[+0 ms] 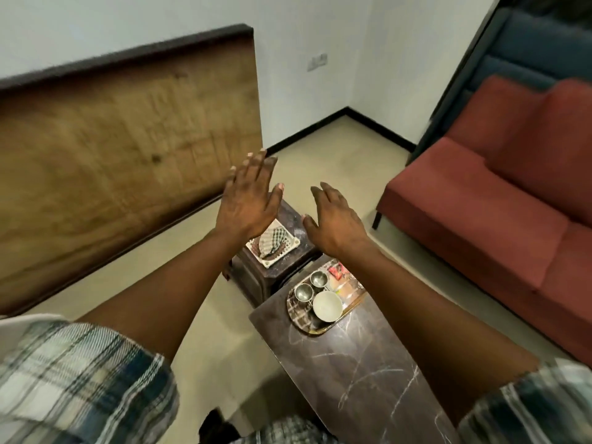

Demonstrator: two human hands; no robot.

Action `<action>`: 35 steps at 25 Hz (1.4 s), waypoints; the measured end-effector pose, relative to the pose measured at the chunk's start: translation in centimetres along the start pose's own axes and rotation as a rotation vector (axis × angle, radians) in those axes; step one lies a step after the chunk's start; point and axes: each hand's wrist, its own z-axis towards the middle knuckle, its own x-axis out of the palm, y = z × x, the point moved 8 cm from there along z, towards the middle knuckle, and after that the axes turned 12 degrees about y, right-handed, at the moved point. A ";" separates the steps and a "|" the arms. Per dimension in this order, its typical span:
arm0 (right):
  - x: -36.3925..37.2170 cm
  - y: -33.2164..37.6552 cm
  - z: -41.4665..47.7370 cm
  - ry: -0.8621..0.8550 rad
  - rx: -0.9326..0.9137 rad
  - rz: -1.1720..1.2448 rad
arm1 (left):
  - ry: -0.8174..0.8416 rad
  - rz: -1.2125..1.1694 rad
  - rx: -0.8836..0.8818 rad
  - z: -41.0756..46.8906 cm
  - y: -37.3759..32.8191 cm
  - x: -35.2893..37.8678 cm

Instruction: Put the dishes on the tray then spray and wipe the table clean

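A patterned tray (299,318) lies at the far end of the dark marble table (362,373). On the tray stand a white bowl (327,306) and two small steel cups (303,291) (319,279). Beyond the table, a checked cloth (272,240) lies in a white perforated basket (288,248) on a dark stool (253,277). My left hand (248,200) and my right hand (334,219) are both raised in the air above the stool, fingers spread, holding nothing. No spray bottle is in view.
A red sofa (499,200) runs along the right side of the table. A large wooden board (121,149) leans at the left. Beige floor (198,315) lies between the board and the table. Colourful packets (339,272) lie on the tray's far side.
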 end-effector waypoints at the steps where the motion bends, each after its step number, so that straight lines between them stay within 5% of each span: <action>1: -0.2 0.9 0.4 -0.018 0.013 -0.005 | -0.008 -0.003 -0.002 0.3 1.1 -1.0; 11: 7.0 7.0 6.5 0.052 0.254 0.101 | 0.069 -0.105 -0.059 2.4 17.6 -0.9; 18: 17.0 3.9 13.5 0.168 0.406 0.208 | 0.233 -0.282 -0.269 8.1 24.0 11.2; 26: 30.5 -5.4 23.1 0.286 0.736 0.522 | 0.378 -0.407 -0.285 16.2 31.4 27.1; 30: 34.4 -8.6 25.9 0.249 0.932 0.643 | 0.538 -0.557 -0.129 19.6 32.1 33.2; 35: 37.3 -10.0 27.1 0.166 1.099 0.673 | 0.684 -0.502 0.291 22.7 30.3 38.5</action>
